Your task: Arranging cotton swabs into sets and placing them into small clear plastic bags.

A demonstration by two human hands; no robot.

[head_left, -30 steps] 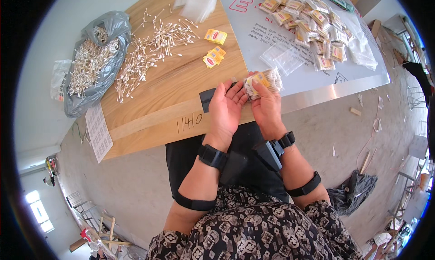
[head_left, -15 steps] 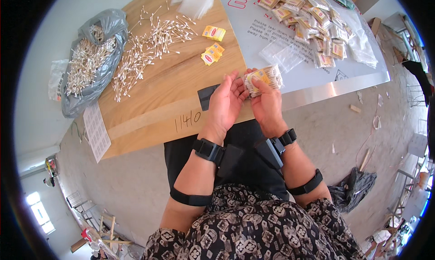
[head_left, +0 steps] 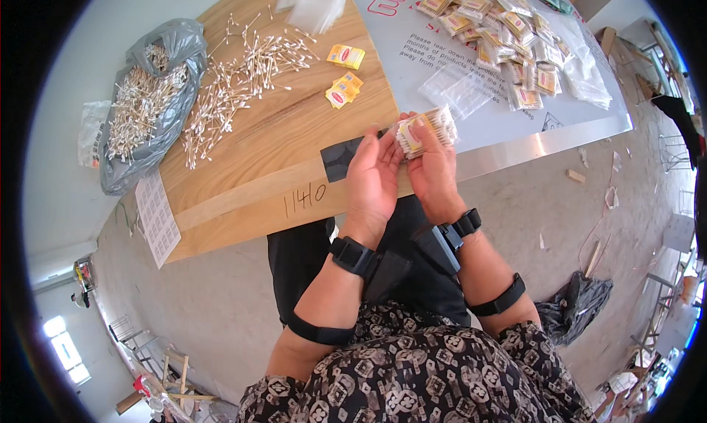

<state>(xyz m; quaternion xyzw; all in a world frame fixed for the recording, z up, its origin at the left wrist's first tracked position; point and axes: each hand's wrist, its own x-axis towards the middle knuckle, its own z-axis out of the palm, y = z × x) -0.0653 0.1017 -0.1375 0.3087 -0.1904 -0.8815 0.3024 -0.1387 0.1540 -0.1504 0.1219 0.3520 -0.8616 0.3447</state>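
A bundle of cotton swabs (head_left: 446,125) with a yellow-and-white card (head_left: 414,137) on top sits in my right hand (head_left: 433,174). My right thumb presses on the card, and the fingers underneath are mostly hidden. At the bundle's left end is my left hand (head_left: 370,189), palm turned toward the swabs, its fingers stretched out and close to or touching the swab tips. Two small stacks of yellow cards, an upper stack (head_left: 345,56) and a lower fanned stack (head_left: 344,90), lie on the wooden board beyond my hands. A clear plastic bag (head_left: 460,91) rests flat just past the bundle.
Loose cotton swabs (head_left: 247,73) spread over the wooden board (head_left: 294,139). Left of them, a grey plastic bag (head_left: 193,43) holds more swabs. Filled swab packs (head_left: 515,36) pile up at the far right. Clear bags (head_left: 318,7) lie at the back; a printed sheet (head_left: 157,217) hangs over the left edge.
My left hand has dropped slightly toward me, and its forearm has swung right. The bundle stays in my right hand at nearly the same place.
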